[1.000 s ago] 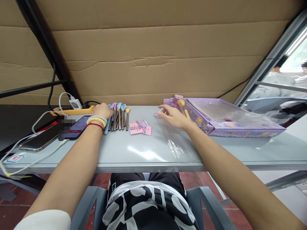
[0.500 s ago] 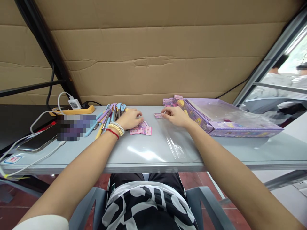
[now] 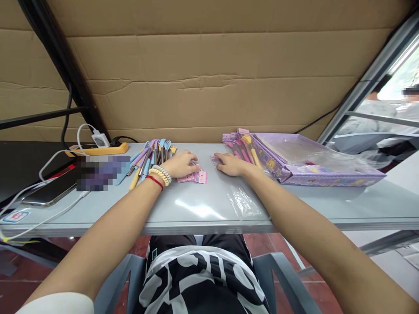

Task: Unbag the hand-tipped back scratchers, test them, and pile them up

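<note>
My left hand (image 3: 181,165) rests at the small pile of pink printed cards (image 3: 200,177), its fingers closed on a card at the top edge. My right hand (image 3: 231,165) lies low over the desk, thumb and fingers apart, fingertips on the pink header of a clear plastic bag (image 3: 244,203). The bag stretches under the right wrist toward the desk's front edge. Left of my left hand is a bunch of coloured pens (image 3: 144,162), some with paw-shaped tops. Just beyond my right hand, several bagged pens (image 3: 244,148) with pink headers lie together.
A purple printed box (image 3: 291,172) with clear plastic over it stands on the right. At left are a phone (image 3: 52,189), white cables and a yellow power strip (image 3: 98,151). A cardboard wall (image 3: 209,56) closes the back. People are partly visible beyond the right frame.
My right hand has moved slightly left and down, its pinch on the bag's header loosened and the hand flattened. My left hand has shifted slightly right over the pink cards.
</note>
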`<action>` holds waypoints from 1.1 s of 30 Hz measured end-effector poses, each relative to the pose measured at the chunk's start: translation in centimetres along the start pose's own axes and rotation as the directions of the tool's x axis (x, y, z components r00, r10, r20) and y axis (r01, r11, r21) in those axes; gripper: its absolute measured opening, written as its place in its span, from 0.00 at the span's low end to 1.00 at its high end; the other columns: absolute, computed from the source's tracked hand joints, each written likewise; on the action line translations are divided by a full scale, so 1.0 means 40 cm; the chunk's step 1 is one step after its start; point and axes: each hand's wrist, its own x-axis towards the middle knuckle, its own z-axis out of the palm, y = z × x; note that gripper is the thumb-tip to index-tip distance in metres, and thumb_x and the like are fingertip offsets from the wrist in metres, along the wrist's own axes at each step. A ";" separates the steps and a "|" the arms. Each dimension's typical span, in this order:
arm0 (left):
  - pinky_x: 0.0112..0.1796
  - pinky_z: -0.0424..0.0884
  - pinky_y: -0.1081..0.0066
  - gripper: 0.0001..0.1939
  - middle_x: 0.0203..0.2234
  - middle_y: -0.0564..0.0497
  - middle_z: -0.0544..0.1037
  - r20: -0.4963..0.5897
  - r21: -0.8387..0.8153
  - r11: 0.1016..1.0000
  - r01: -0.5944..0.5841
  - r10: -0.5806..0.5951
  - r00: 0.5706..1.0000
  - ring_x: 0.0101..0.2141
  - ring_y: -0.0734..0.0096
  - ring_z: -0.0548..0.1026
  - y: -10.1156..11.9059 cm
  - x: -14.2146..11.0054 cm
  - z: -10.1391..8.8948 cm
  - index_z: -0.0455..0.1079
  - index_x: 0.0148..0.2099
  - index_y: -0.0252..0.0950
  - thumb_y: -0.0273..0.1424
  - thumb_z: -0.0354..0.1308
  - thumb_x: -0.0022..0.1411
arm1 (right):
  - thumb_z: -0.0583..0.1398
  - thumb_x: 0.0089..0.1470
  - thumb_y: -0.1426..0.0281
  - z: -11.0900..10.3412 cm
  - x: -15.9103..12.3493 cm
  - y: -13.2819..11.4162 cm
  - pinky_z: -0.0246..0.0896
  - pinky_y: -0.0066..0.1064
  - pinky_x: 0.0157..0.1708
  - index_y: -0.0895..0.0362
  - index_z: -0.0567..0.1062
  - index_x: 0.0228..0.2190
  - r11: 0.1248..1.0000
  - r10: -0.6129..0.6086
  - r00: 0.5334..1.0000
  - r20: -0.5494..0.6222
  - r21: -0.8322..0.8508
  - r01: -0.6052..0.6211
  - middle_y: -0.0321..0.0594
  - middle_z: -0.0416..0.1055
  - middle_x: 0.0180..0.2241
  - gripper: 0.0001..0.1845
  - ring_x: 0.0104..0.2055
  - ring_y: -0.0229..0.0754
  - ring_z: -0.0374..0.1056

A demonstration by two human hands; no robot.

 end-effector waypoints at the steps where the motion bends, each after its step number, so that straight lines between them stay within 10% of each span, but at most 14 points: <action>1: 0.51 0.63 0.65 0.28 0.46 0.40 0.73 0.003 0.003 1.000 -0.001 0.001 1.000 0.49 0.58 0.70 0.000 0.000 0.000 0.71 0.51 0.32 0.47 0.47 0.59 | 0.52 0.55 0.65 -0.004 -0.004 -0.003 0.47 0.49 0.59 0.62 0.56 0.63 1.000 0.023 1.000 0.018 -0.005 -0.023 0.55 0.57 0.61 0.35 0.64 0.59 0.50; 11: 0.49 0.64 0.65 0.26 0.43 0.41 0.73 0.008 -0.001 1.000 -0.005 0.005 1.000 0.46 0.59 0.71 0.008 -0.002 -0.006 0.71 0.50 0.31 0.45 0.48 0.59 | 0.50 0.54 0.77 -0.009 0.001 0.028 0.52 0.36 0.57 0.67 0.69 0.53 0.995 -0.098 0.965 -0.244 -0.027 0.094 0.54 0.67 0.54 0.26 0.58 0.51 0.59; 17: 0.48 0.64 0.65 0.26 0.43 0.41 0.74 0.014 0.012 1.000 -0.016 0.016 1.000 0.45 0.60 0.71 0.008 -0.002 -0.006 0.72 0.49 0.31 0.44 0.48 0.59 | 0.49 0.54 0.77 -0.004 0.010 0.040 0.57 0.36 0.53 0.60 0.68 0.56 0.996 -0.092 0.996 0.015 0.006 0.092 0.48 0.68 0.55 0.28 0.56 0.50 0.64; 33: 0.46 0.66 0.66 0.26 0.42 0.41 0.75 0.009 0.022 0.998 -0.056 0.056 0.998 0.44 0.59 0.73 0.023 -0.006 -0.010 0.72 0.49 0.31 0.44 0.48 0.59 | 0.57 0.46 0.72 -0.060 -0.049 -0.043 0.55 0.33 0.28 0.53 0.72 0.51 0.962 -0.150 0.989 0.014 -0.227 0.149 0.47 0.77 0.37 0.28 0.37 0.50 0.71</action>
